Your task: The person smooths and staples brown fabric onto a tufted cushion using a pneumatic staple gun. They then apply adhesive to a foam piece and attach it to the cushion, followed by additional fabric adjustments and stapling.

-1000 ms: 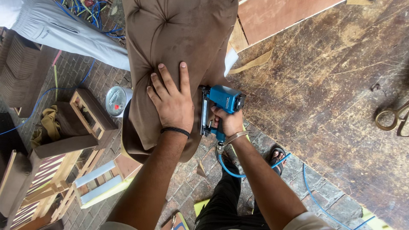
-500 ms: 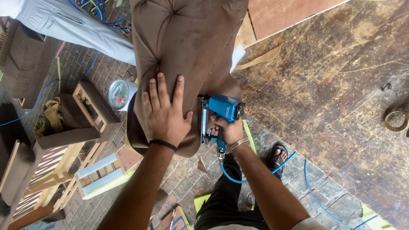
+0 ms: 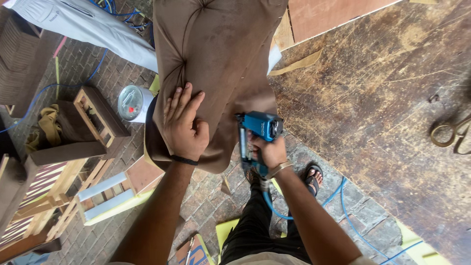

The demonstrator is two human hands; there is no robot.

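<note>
Since 1.0 s ago: left hand slid up, flat on brown tufted cushion; right hand stays clamped on blue pneumatic stapler, nose at cushion edge.

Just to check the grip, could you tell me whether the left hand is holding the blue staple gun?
No, the left hand lies flat on the brown cushion; the right hand holds the blue staple gun.

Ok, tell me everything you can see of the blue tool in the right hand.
The blue tool is a pneumatic stapler-type gun with a teal body, dark round end cap and a long narrow magazine below. The right hand grips its handle; a blue hose leaves the handle's base. Its nose presses against the edge of the brown tufted cushion, which the left hand holds flat.
</note>
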